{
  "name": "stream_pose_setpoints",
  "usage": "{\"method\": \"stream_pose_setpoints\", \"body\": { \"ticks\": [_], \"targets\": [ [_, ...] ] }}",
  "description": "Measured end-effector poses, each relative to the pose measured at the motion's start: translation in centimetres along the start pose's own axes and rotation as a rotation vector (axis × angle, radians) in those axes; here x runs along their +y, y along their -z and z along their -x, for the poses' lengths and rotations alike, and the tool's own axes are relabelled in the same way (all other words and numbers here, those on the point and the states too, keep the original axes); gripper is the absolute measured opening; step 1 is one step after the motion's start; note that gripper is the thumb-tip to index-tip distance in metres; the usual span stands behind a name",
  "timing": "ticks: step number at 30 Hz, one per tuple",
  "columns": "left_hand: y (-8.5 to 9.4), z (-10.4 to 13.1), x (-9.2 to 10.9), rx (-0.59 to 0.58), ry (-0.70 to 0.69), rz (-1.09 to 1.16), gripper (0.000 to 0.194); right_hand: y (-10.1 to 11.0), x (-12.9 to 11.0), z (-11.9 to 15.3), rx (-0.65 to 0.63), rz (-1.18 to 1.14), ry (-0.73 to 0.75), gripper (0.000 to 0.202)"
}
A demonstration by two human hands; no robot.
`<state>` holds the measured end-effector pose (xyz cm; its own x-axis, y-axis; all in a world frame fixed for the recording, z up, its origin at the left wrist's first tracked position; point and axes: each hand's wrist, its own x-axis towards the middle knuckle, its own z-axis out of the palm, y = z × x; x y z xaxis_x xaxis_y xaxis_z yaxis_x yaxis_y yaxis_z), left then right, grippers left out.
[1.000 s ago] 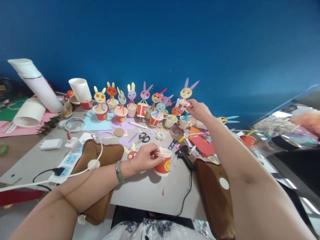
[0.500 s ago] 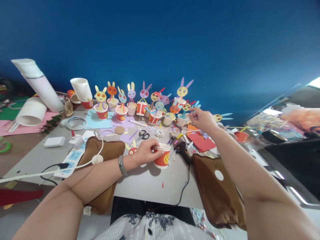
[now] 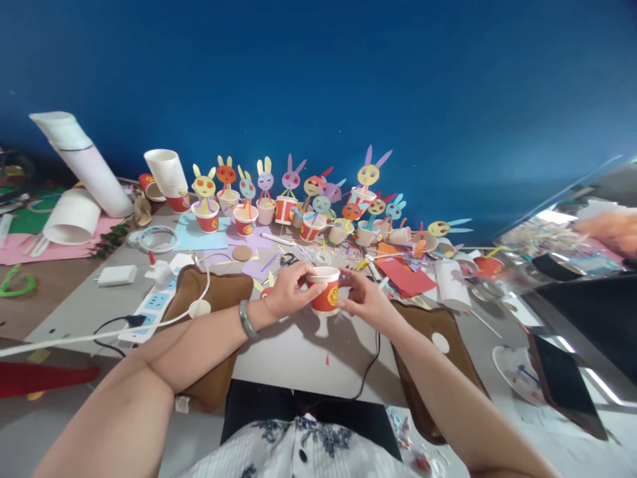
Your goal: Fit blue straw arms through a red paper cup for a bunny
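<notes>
Back from the desk (image 3: pixel 286 362)'s front edge, our left hand (image 3: pixel 287 292) pinches the cup (image 3: pixel 325 297); our right hand (image 3: pixel 372 305) curves beside it, contact unclear. Squeezing hard could dent it.

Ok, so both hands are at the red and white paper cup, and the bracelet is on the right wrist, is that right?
Not quite: the bracelet is on the left wrist, as the head view shows. The left hand and right hand are indeed both at the red and white paper cup.
</notes>
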<state>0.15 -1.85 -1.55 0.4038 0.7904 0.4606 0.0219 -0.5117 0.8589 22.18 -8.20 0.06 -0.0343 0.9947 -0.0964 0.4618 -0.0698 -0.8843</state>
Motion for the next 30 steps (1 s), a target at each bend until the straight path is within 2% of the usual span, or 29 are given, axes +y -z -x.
{"method": "stream_pose_setpoints", "body": {
  "ticks": [3,5,8,10,12,14,17,19,22,26,28,30],
  "targets": [
    [-0.1,0.0,-0.3,0.023,-0.046,0.008,0.026,-1.7,-0.1,0.5,-0.117,-0.091,-0.030,0.075],
    [-0.1,0.1,-0.5,0.025,-0.084,0.013,0.026,-2.5,-0.2,0.5,-0.107,-0.132,-0.002,0.064],
    [-0.4,0.1,-1.1,0.065,-0.090,0.072,0.032,-3.2,-0.2,0.4,-0.040,-0.185,0.022,0.058],
    [-0.5,0.1,-1.6,0.105,-0.018,0.151,0.063,-3.3,0.0,0.3,0.013,-0.233,0.033,0.059],
    [-0.7,0.0,-1.9,0.090,0.101,0.245,0.096,-3.4,0.0,0.3,0.047,-0.266,0.040,0.061],
    [-0.8,-0.1,-1.8,-0.016,0.218,0.364,0.105,-3.7,-0.1,0.4,0.055,-0.273,0.044,0.063],
    [-0.7,-0.2,-0.9,-0.251,0.355,0.522,0.088,-4.4,-0.7,0.8,0.058,-0.243,0.083,0.061],
    [-0.6,-0.1,-0.4,-0.326,0.421,0.550,0.075,-4.8,-1.1,1.1,0.058,-0.172,0.113,0.057],
    [-0.5,0.0,-0.1,-0.295,0.454,0.596,0.063,-4.4,-1.4,1.8,-0.017,0.035,0.110,0.053],
    [-0.3,-0.2,-0.2,-0.196,0.437,0.602,0.055,-2.1,-1.3,2.8,-0.116,0.316,0.130,0.046],
    [-0.2,-0.4,-0.2,-0.135,0.429,0.595,0.051,-0.5,-0.9,3.4,-0.063,0.455,0.111,0.042],
    [-0.1,-0.7,-0.1,-0.068,0.424,0.615,0.051,1.0,-0.3,4.0,0.066,0.588,0.055,0.042]
  ]
}}
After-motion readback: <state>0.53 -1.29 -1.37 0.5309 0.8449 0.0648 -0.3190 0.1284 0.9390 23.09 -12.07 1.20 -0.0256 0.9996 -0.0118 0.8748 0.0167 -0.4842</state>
